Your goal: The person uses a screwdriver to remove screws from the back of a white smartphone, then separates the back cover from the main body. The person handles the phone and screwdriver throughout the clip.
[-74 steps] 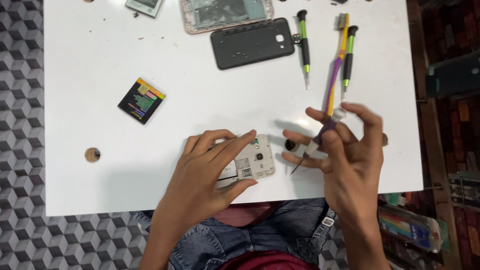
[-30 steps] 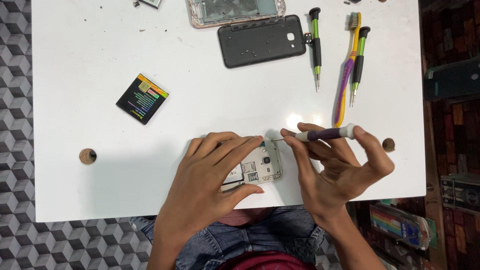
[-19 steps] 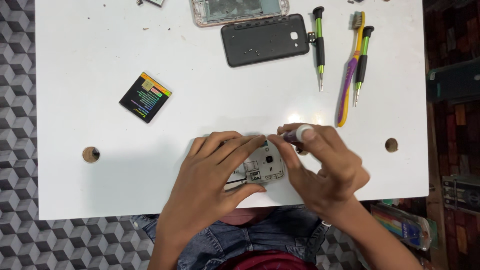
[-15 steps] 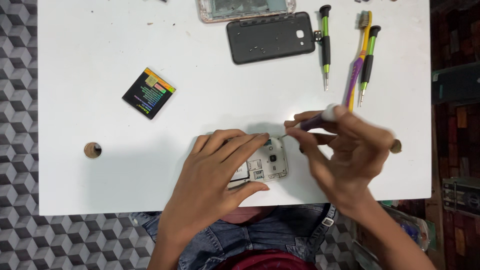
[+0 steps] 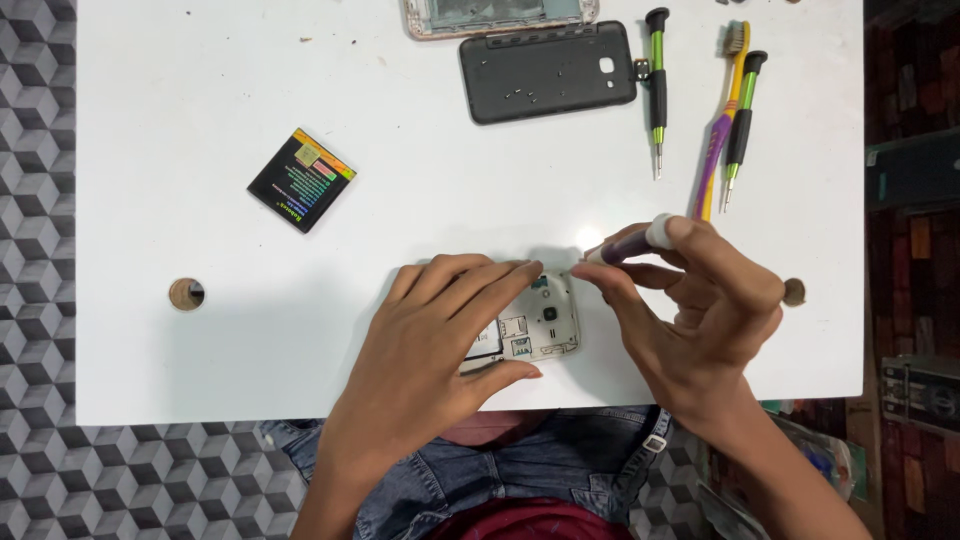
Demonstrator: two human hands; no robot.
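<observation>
A small pale phone frame [image 5: 543,322], with its inner parts showing, lies near the front edge of the white table [image 5: 420,180]. My left hand [image 5: 430,350] presses flat on its left part and hides it. My right hand [image 5: 690,320] holds a purple screwdriver with a white cap [image 5: 632,244]. The tool slants down to the left toward the frame's upper right corner. Its tip is hidden behind my fingers.
At the back lie a black phone back cover [image 5: 548,71], part of another phone body [image 5: 500,15], two green-and-black screwdrivers [image 5: 656,80] [image 5: 741,115] and a yellow-purple toothbrush [image 5: 720,120]. A black battery [image 5: 302,179] lies left. Two round holes [image 5: 186,294] [image 5: 793,292] pierce the table.
My right hand brought the purple screwdriver down from beside the frame onto its upper right corner. The left hand stayed pressed on the frame. The camera shifted a little.
</observation>
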